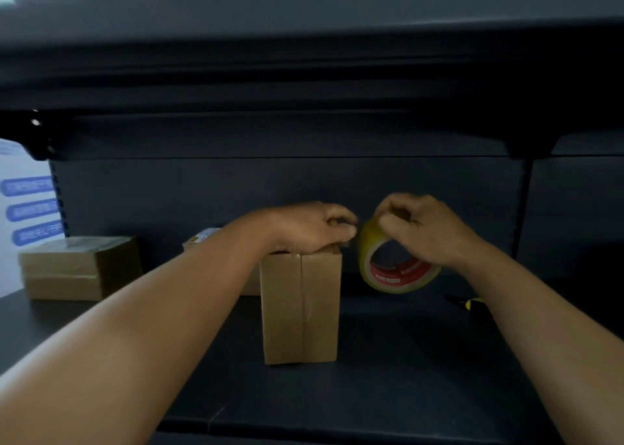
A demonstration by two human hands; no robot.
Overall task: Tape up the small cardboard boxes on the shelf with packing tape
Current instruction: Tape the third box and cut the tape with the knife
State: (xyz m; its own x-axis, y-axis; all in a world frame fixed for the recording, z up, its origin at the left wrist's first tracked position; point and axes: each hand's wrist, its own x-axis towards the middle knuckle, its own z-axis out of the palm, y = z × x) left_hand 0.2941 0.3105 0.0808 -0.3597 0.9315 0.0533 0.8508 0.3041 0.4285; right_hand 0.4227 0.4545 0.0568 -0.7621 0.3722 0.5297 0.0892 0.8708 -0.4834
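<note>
- Head view: two bare forearms reach in from 7 and 5 o'clock over a dark shelf [388, 360], with another dark shelf board overhead at 12 o'clock.
- One tall cardboard box [300, 309] stands upright at the centre of the shelf, a vertical seam running down its near face.
- The left hand [304, 228] rests its heel on the top of that box, fingers curled toward 3 o'clock; whether they pinch a tape end is too blurred to tell.
- One roll of yellowish packing tape [396, 264] with a red inner core stands on edge just beside the box, at 3 o'clock from it.
- The right hand [422, 228] grips the roll from above, fingers curled over its top rim, close to the left fingertips.
- One taped cardboard box [81, 267], wrapped in glossy tape, sits at 9 o'clock, well apart from the tall box.
- One more carton [202, 238] shows partly behind the left forearm.
- One black-and-yellow tool [467, 302] lies at 4 o'clock, mostly hidden by the right forearm.
- One white sign with blue labels [27, 208] hangs at the far 9 o'clock edge.
</note>
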